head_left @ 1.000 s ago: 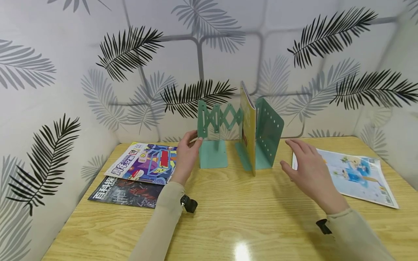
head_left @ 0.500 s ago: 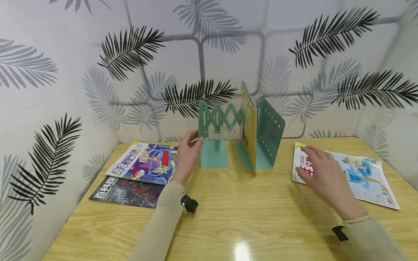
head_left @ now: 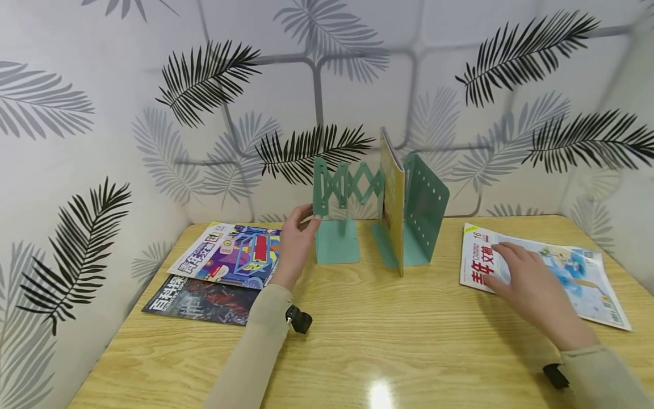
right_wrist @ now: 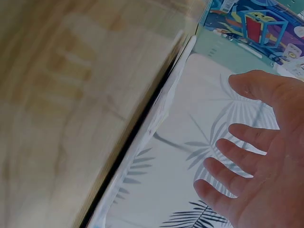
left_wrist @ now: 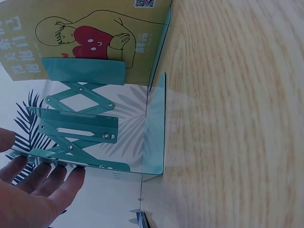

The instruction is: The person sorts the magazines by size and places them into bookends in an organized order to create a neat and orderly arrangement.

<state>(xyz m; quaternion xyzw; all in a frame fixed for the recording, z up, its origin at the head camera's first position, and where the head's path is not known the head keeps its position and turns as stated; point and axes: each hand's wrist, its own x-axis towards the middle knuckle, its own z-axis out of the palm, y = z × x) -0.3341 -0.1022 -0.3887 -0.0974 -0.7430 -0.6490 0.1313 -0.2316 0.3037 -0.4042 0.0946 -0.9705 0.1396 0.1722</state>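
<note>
A green metal expandable bookend (head_left: 337, 241) stands at the table's middle back, its lattice stretched between end plates. My left hand (head_left: 296, 244) holds its left end plate. In the left wrist view, the fingers (left_wrist: 71, 190) lie along the plate's outer face and the thumb tip is at the frame's left edge. A yellow book (head_left: 392, 210) stands upright within the bookend, near the right plate. My right hand (head_left: 539, 289), fingers spread and slightly bent, is over a magazine (head_left: 475, 258) lying flat at the right; contact is unclear. The right wrist view shows the right palm with nothing in it.
Two overlapping magazines lie at the left: a purple one (head_left: 240, 255) on top of a dark one (head_left: 204, 301). A leaf-patterned wall covering (head_left: 286, 102) rises behind the wooden table (head_left: 368, 335). A colourful cover (right_wrist: 256, 28) appears beside teal metal in the right wrist view.
My right hand has moved right, away from the bookend's right plate and over the flat magazine, uncovering its red title. The left hand has stayed on the left plate.
</note>
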